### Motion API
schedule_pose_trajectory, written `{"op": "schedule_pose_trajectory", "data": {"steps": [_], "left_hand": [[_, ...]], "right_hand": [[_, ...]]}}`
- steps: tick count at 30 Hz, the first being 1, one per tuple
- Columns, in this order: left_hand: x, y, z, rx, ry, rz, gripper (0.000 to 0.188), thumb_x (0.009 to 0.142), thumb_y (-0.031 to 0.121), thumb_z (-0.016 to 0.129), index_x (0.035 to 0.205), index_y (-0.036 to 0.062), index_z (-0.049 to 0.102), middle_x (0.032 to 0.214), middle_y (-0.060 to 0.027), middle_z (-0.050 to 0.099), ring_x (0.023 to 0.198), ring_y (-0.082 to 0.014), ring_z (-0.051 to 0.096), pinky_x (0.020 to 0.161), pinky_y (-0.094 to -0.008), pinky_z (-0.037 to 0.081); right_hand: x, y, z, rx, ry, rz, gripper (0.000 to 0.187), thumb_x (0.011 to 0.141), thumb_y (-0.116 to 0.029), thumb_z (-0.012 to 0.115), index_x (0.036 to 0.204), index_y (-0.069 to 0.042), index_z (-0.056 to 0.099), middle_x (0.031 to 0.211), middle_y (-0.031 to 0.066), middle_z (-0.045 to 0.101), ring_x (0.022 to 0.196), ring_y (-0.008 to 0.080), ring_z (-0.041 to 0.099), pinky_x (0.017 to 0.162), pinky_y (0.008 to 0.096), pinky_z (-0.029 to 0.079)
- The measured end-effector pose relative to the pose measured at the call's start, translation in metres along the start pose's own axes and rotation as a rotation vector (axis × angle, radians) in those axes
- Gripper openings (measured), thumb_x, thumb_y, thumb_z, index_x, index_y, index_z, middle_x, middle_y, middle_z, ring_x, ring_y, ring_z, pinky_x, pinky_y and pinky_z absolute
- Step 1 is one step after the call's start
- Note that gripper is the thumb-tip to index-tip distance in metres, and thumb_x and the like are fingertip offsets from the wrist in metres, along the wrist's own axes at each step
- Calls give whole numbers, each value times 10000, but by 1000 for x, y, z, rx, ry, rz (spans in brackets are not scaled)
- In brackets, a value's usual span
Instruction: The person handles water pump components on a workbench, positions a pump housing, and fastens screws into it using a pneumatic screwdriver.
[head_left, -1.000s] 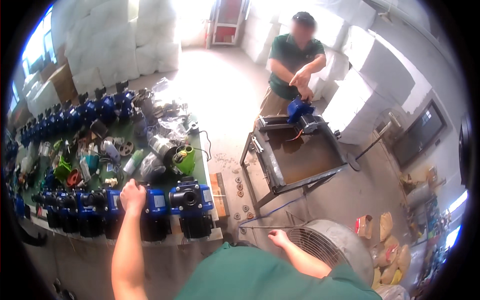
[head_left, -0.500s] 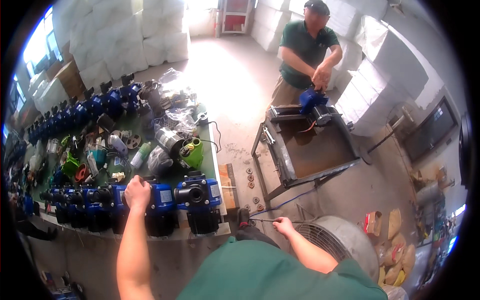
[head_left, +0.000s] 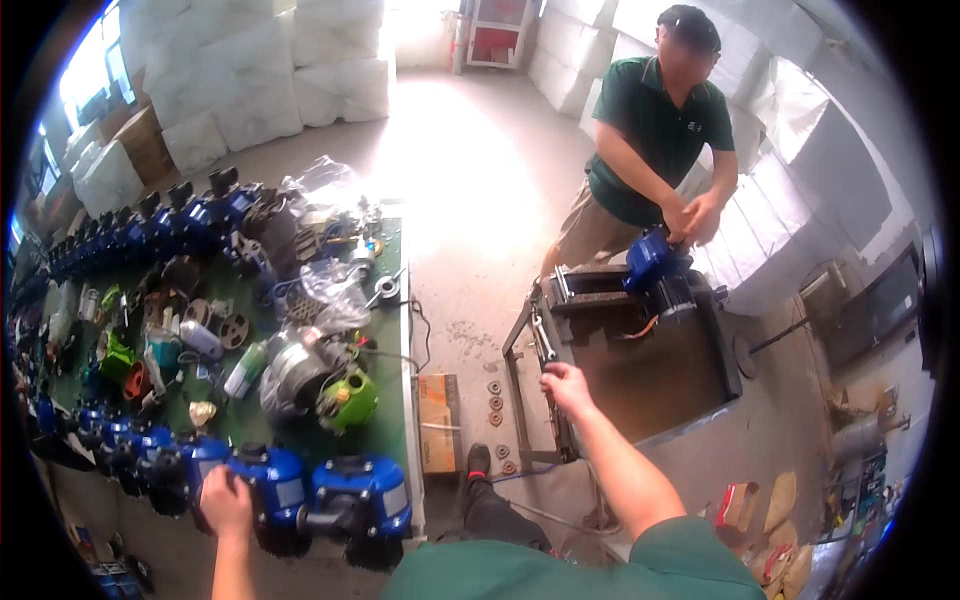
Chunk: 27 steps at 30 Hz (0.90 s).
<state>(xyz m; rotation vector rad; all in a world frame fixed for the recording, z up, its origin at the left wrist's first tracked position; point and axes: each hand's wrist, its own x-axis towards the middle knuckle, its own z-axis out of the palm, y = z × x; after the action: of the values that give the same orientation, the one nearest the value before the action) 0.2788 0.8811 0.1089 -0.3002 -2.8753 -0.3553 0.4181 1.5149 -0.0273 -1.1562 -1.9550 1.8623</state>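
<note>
Blue pumps (head_left: pixel 360 497) stand in a row along the near edge of the green surface (head_left: pixel 395 330), and the left hand (head_left: pixel 226 500) rests on top of one of them. This pump has a rounded, glossy blue body with black parts at the front, and it is touching its neighbours on both sides. The fingers of the left hand are curled down over the blue housing, so the hand is closed on it rather than spread flat. More pumps of the same kind (head_left: pixel 150 225) form a second row along the far edge of the surface. Between the two rows lie many loose parts, among them a grey motor with a green end piece (head_left: pixel 320 380) and some clear plastic bags (head_left: pixel 335 290).

The right hand (head_left: pixel 566 385) reaches out to the side and grips the near rim of a grey metal trolley (head_left: pixel 650 390), the fingers wrapped around the frame. The trolley stands on the concrete floor, well apart from the surface. At its far end another blue pump (head_left: pixel 655 265) sits on the rim, and a person in a green shirt (head_left: pixel 655 120) holds it with both hands. A small cardboard box (head_left: pixel 437 420) lies on the floor just beside the surface.
</note>
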Motion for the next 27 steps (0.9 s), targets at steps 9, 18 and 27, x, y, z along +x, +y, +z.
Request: {"op": "schedule_pose_trajectory", "data": {"steps": [9,18,27], "left_hand": [[4,1,4,87,-51,-34,158,829,42,566,975,-7,599,927,-201,609,909,-415,592,812,-473,479],[12,18,-5,370,-122,17,309,880,177,617,1167,87,688,1075,-162,695,968,-353,662,876,-427,535],[16,22,-4,452,-136,9,291,873,155,604,1123,39,698,1044,-169,696,949,-350,662,874,-422,532]], "right_hand": [[229,-85,-91,-272,235,-30,578,806,-48,642,1372,34,560,776,94,692,637,120,626,615,282,519],[357,-87,-172,-640,310,224,725,812,-142,627,1492,-22,405,1118,243,695,738,331,718,597,390,578],[396,-107,-173,-861,347,359,633,844,-166,609,1439,-32,440,1142,231,685,841,344,719,668,407,579]]}}
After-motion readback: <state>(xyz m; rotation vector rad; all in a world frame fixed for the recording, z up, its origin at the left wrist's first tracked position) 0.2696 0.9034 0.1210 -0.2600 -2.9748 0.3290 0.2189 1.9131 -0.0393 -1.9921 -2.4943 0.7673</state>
